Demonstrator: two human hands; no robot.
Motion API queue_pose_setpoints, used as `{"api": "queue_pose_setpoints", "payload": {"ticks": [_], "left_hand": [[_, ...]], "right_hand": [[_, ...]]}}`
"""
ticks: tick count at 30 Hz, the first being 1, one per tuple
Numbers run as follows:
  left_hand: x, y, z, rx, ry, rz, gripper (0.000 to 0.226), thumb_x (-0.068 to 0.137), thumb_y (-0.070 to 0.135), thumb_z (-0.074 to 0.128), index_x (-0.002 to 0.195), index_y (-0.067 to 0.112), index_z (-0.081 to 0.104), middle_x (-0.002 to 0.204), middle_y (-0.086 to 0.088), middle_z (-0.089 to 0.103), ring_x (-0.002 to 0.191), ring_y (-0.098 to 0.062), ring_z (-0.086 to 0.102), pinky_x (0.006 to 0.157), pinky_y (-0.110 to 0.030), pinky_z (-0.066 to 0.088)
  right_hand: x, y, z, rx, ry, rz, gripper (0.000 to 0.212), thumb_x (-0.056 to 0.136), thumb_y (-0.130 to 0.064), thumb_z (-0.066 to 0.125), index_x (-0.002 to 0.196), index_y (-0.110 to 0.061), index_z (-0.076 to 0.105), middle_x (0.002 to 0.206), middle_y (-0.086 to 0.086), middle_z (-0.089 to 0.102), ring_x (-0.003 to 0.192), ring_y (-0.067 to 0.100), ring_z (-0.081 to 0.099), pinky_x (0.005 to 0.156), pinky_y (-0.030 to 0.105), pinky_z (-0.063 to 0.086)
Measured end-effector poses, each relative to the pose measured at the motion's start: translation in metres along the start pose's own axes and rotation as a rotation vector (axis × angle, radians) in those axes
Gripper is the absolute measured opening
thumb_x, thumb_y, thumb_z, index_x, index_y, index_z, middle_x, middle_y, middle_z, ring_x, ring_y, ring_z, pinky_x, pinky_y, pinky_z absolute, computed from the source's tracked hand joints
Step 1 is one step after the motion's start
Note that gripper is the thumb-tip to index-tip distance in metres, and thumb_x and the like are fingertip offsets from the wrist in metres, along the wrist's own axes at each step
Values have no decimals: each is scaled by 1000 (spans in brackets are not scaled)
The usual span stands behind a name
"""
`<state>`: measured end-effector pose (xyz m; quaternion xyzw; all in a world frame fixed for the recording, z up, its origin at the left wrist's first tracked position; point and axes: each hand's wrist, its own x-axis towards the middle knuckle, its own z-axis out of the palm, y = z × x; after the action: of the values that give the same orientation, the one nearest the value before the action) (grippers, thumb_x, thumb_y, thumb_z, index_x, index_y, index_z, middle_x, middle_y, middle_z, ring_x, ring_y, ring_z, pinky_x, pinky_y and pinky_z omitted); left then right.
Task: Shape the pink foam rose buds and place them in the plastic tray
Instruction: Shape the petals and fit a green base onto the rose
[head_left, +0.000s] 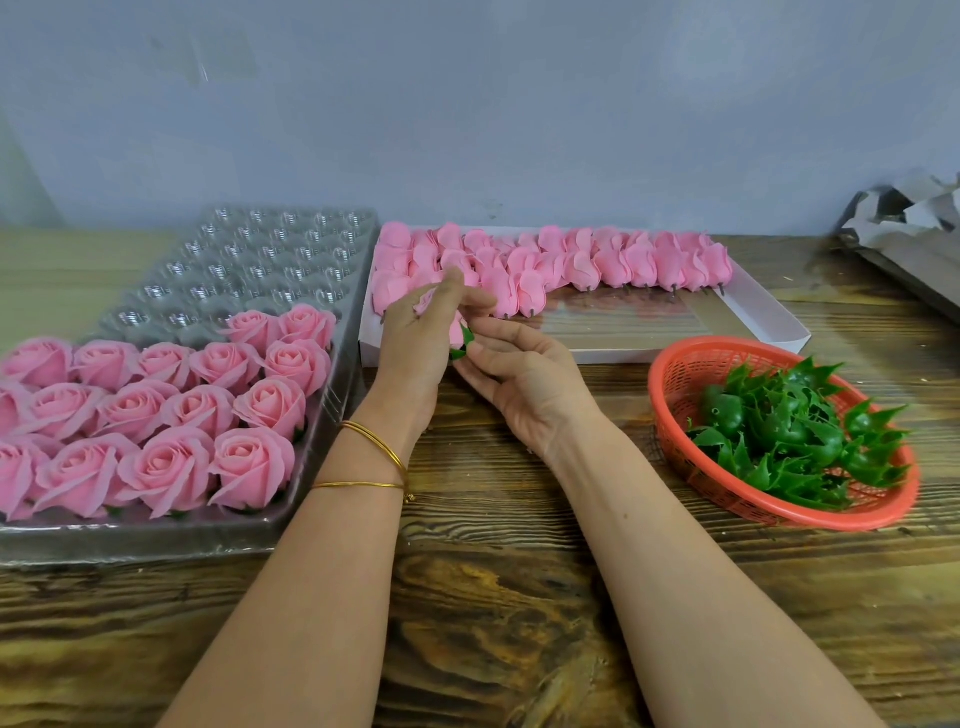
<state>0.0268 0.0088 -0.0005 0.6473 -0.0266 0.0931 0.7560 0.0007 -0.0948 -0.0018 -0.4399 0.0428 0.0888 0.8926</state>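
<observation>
Head view is showing a person working at a wooden desk (493, 597), with both hands meeting over its middle. The left hand (415, 343), wearing thin gold bangles (376, 457) at the wrist, is closing its grip on the pink petals of a single rose bud (458, 326), thumb and fingertips pinching the top. The right hand (519, 379), palm turned up, is gripping the same bud from below, its fingertips pinching the green base. Both hands are holding the bud in the air just in front of the near left corner of a white box (769, 317), beside the tray but not in it.

The plastic tray (332, 400) is lying on the left side of the desk. Its near half is carrying shaped roses (156, 410) in rows, faces up, while the far cups are showing as clear plastic. Inside the white box, unshaped buds (613, 260) are lying on their sides in overlapping rows along the far edge and the left end. A red basket (670, 379) is sitting on the right, near the right forearm, holding a heap of green calyxes (789, 431). Crumpled paper (909, 218) is lying at the far right corner, against the grey wall (467, 104).
</observation>
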Motion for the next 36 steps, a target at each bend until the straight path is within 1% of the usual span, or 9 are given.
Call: {"api": "queue_pose_setpoints", "payload": {"ticks": [5, 8, 11, 16, 20, 22, 25, 29, 36], "left_hand": [[-1, 1, 1, 32, 5, -3, 44, 97, 33, 52, 59, 25, 73, 70, 4, 71, 80, -13, 66, 79, -33, 48], [-1, 2, 1, 6, 3, -15, 45, 97, 31, 52, 56, 25, 71, 72, 2, 71, 81, -17, 65, 85, -40, 50], [-2, 3, 1, -59, 3, -22, 49, 98, 29, 51, 52, 22, 67, 71, 1, 71, 78, -13, 66, 84, -36, 50], [0, 3, 1, -133, 41, -43, 50, 97, 29, 53, 48, 22, 63, 64, 0, 66, 70, -13, 63, 77, -31, 48], [0, 2, 0, -113, 48, -38, 49, 95, 35, 54, 48, 22, 62, 61, 0, 64, 69, -13, 60, 75, -31, 48], [1, 2, 0, -100, 45, -34, 48, 93, 37, 55, 48, 22, 62, 60, 1, 64, 67, -11, 61, 72, -28, 48], [1, 1, -2, -106, 19, -19, 44, 95, 33, 55, 54, 21, 67, 64, 0, 67, 68, -11, 63, 68, -25, 50], [1, 2, -3, -132, -12, -34, 37, 96, 34, 55, 69, 20, 76, 83, -3, 74, 79, -14, 66, 66, -22, 52], [0, 4, -3, -127, -19, -57, 36, 96, 35, 55, 72, 22, 77, 90, -2, 75, 82, -13, 66, 70, -24, 52]], "right_hand": [[-2, 0, 1, 2, -11, -14, 26, 84, 23, 52, 93, 0, 62, 70, 5, 72, 70, 14, 71, 77, 29, 59], [-2, -1, 2, -4, -31, -23, 28, 84, 23, 51, 105, 6, 60, 85, 6, 73, 81, 16, 70, 85, 33, 57], [-2, -1, 4, 7, -24, -8, 21, 87, 18, 52, 95, 1, 61, 88, 2, 72, 83, 14, 68, 91, 35, 54], [-2, -4, 4, -4, -18, 48, 11, 92, 6, 54, 89, -1, 61, 80, 8, 66, 76, 16, 65, 86, 31, 56], [-4, -6, 5, -69, 7, 105, 10, 95, -2, 54, 89, -3, 62, 74, 13, 66, 66, 19, 68, 68, 28, 61], [-5, -5, 6, -87, -1, 125, 10, 96, -3, 53, 91, -2, 62, 69, 12, 67, 63, 18, 70, 65, 27, 61], [-5, -5, 4, -91, -20, 123, 12, 96, -1, 53, 88, -2, 62, 73, 14, 67, 68, 19, 69, 72, 27, 60], [-5, -5, 3, -92, -70, 125, 15, 94, 4, 53, 100, 0, 66, 86, 13, 69, 77, 18, 67, 77, 25, 58], [-5, -3, 2, -54, -64, 86, 21, 89, 12, 54, 100, 0, 66, 89, 9, 71, 83, 16, 68, 85, 26, 56]]}}
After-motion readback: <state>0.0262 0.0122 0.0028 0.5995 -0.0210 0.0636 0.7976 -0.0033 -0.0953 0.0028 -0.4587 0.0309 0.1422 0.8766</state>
